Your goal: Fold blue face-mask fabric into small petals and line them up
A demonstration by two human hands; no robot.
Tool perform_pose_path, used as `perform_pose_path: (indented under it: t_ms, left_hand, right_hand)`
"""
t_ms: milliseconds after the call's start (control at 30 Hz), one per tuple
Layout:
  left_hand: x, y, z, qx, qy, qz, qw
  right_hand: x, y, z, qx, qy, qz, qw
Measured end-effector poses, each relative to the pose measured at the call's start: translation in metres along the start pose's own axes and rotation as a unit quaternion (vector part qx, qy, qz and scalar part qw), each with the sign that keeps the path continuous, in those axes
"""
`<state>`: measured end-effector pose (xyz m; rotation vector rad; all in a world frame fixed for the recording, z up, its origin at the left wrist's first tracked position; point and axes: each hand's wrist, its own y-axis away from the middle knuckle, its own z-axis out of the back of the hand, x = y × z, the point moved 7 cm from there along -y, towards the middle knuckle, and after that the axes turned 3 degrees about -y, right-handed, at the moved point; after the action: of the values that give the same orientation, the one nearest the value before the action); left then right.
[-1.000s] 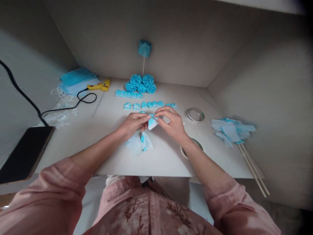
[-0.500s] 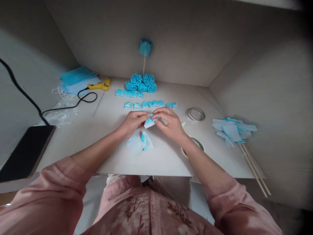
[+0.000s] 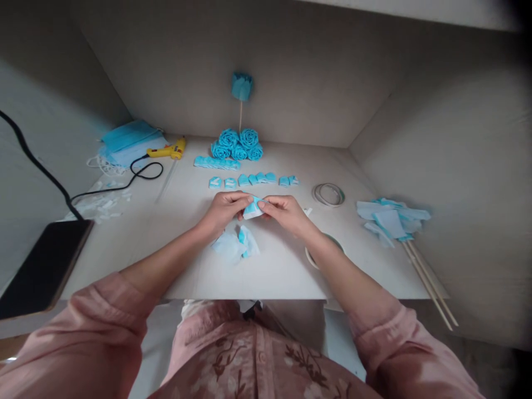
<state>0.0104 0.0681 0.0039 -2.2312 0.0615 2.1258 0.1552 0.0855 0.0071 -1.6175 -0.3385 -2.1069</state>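
Observation:
Between my two hands is a small blue-and-white piece of face-mask fabric (image 3: 252, 210), folded, its white edge toward me. My left hand (image 3: 225, 210) pinches its left side, thumb on top. On the other side my right hand (image 3: 286, 213) grips it between thumb and fingers; some fingertips are hidden behind the piece. Just below the hands lie crumpled white and blue fabric scraps (image 3: 233, 246). Beyond them runs a row of small folded blue pieces (image 3: 257, 178), with another overlapping strip of blue pieces (image 3: 216, 163) farther back.
Blue fabric roses (image 3: 239, 145) are stacked at the back, below a blue flower on a stick (image 3: 241, 87). A yellow glue gun (image 3: 168, 149), face masks (image 3: 133, 138) and a phone (image 3: 44, 266) are left. Tape rolls (image 3: 328, 195) and fabric-topped sticks (image 3: 430, 288) are right.
My right hand's fingers have moved from the top of the folded piece to its right edge, thumb now on top. The piece shows more of its blue face. The view has shifted slightly.

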Motion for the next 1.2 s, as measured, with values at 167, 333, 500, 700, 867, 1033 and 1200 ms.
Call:
perform_pose_path:
  t_ms: [167,333,500,700,867,1033,1200]
  left_hand:
    - [0.001,0.0,0.0,0.011,-0.003,-0.004,1.0]
    - [0.001,-0.001,0.001,0.006,0.005,-0.01,1.0]
    - [-0.001,-0.001,0.0,0.002,0.006,-0.012,1.0]
    - [0.002,-0.001,0.003,-0.025,-0.006,-0.013,1.0]
    - [-0.001,0.001,-0.001,-0.016,-0.017,-0.046,0.999]
    - [-0.002,0.002,0.0,-0.031,-0.019,-0.043,0.998]
    - [0.002,0.001,0.004,-0.05,-0.026,-0.014,0.998]
  right_hand:
    - [-0.005,-0.001,0.0,0.001,-0.044,-0.011,0.999]
    - [-0.008,-0.002,0.002,-0.006,-0.052,-0.021,0.998]
    - [-0.009,-0.002,0.001,-0.007,-0.069,-0.025,0.997]
    - [-0.003,0.0,-0.006,0.013,-0.083,-0.043,0.996]
    - [0.004,0.002,-0.011,0.02,-0.079,-0.023,0.996]
    - [0.0,0.0,-0.004,-0.006,-0.035,-0.012,0.999]
    - [-0.001,-0.004,0.005,-0.031,-0.069,0.013,0.997]
